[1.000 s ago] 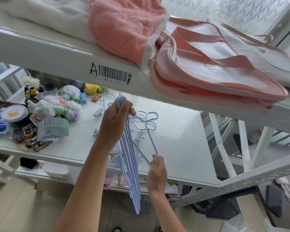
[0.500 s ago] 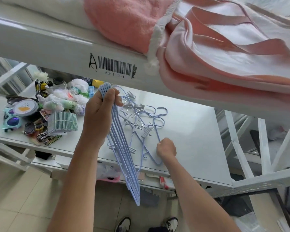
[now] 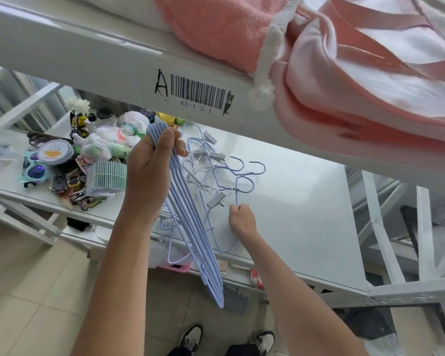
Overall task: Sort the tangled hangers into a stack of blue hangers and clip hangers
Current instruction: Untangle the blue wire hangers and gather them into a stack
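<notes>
My left hand (image 3: 149,176) grips a bundle of several blue hangers (image 3: 190,227) near its upper end; the bundle hangs down past the shelf's front edge. On the white shelf (image 3: 306,214) lies a tangle of blue wire hangers and clip hangers with grey clips (image 3: 211,173), hooks pointing right. My right hand (image 3: 242,219) is curled into a fist at the tangle's near right side, pinching the thin neck of a blue hanger (image 3: 244,183) that rises from the fist.
Toy cars, sunglasses (image 3: 34,170), a round tin (image 3: 54,152), bagged items and a pack of cards (image 3: 106,178) crowd the shelf's left. An upper shelf beam with a barcode label (image 3: 195,93) overhangs, holding pink bags (image 3: 344,73). White frame struts (image 3: 380,240) stand at the right.
My right hand has moved from below the shelf edge up onto the shelf and closed on a hanger in the tangle. The left hand keeps its bundle, lifted slightly.
</notes>
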